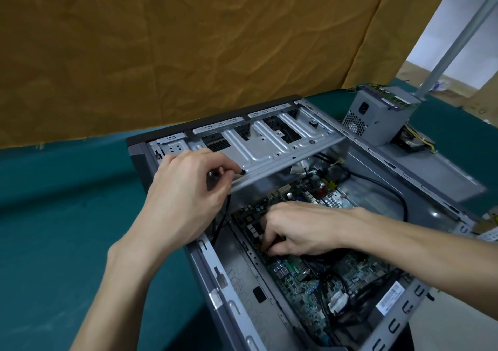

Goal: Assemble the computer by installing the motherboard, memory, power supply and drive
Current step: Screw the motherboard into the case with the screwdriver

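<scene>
An open grey computer case (420, 178) lies on its side on the green table. The green motherboard (293, 272) sits inside on the case floor. My right hand (299, 226) reaches down onto the board's left edge with curled fingers; what the fingertips pinch is hidden. My left hand (186, 191) is at the front edge of the silver drive cage (272, 148), fingers curled round a small dark, partly metallic object that has a black cable (221, 221) hanging below it. The grey power supply (377, 113) stands outside, behind the case, with memory sticks (390, 98) lying on top.
A drive (412, 141) with yellow and black wires lies beside the power supply on the removed side panel (442, 167). Black cables (334, 288) loop across the motherboard. An orange cloth backdrop (188, 48) hangs behind the green table (54, 215). A grey pole (455, 37) rises at right.
</scene>
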